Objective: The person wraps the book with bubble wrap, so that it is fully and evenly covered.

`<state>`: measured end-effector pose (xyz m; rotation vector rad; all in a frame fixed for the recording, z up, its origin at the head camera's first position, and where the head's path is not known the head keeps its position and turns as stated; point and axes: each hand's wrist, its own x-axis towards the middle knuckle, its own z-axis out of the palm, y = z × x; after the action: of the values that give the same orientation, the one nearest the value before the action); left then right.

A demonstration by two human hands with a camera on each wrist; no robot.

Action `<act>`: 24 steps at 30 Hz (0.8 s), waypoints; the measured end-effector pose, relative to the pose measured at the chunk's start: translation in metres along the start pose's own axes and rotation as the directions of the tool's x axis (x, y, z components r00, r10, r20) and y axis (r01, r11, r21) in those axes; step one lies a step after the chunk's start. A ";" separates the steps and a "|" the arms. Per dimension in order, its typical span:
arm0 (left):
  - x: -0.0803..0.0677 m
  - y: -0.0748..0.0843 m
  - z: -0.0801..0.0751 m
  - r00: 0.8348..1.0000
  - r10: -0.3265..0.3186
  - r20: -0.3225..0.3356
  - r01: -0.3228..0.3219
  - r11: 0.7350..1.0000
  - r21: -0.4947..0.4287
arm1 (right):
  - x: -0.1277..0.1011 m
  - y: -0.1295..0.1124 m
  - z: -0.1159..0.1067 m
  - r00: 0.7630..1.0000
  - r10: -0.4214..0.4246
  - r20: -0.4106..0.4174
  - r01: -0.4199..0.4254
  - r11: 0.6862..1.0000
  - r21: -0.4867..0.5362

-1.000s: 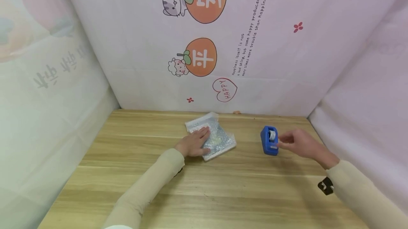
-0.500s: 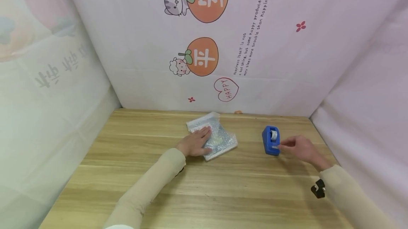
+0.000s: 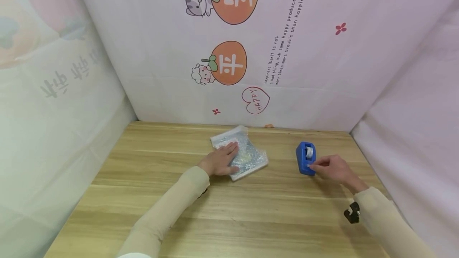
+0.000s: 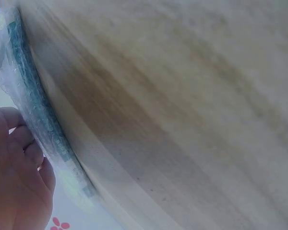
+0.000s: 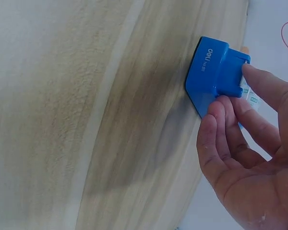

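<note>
A flat bubble-wrapped package [image 3: 252, 158] lies towards the back of the table, left of a blue tape dispenser [image 3: 302, 164]. My left hand [image 3: 219, 161] rests on the package's left part, fingers stretched out over the wrap. In the left wrist view, a dark green edge of the package [image 4: 36, 88] shows through the bubble wrap. At the dispenser's front end, my right hand [image 3: 335, 169] pinches the tape's loose end between thumb and forefinger. A roll of tape [image 3: 309, 152] sits in the dispenser. The right wrist view shows printed tape [image 5: 252, 98] partly behind the fingers.
A wooden table [image 3: 229, 218] stretches out in front of me. Printed cloth [image 3: 161, 70] hangs behind it, with more cloth along both sides. A black band [image 3: 352, 213] is on the right wrist.
My right hand has come in to the dispenser's front end, its thumb and finger closing on the tape there. My left hand stays on the package.
</note>
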<state>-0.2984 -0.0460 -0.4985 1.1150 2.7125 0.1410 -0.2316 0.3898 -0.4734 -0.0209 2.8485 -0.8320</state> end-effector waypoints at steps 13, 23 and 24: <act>0.002 -0.001 0.001 1.000 0.004 -0.001 -0.004 1.000 0.012 | 0.006 -0.011 -0.006 1.000 0.026 0.014 -0.026 1.000 -0.006; 0.002 -0.001 0.001 1.000 0.004 0.002 -0.004 1.000 0.004 | 0.005 -0.026 -0.012 0.993 0.109 0.047 -0.109 0.994 0.005; 0.001 -0.001 0.001 1.000 0.005 0.003 -0.005 1.000 0.003 | 0.006 -0.026 -0.013 0.992 0.115 0.053 -0.116 0.993 0.013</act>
<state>-0.2997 -0.0455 -0.4997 1.1222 2.7085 0.1361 -0.2405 0.3740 -0.4496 0.1212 2.7637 -0.8183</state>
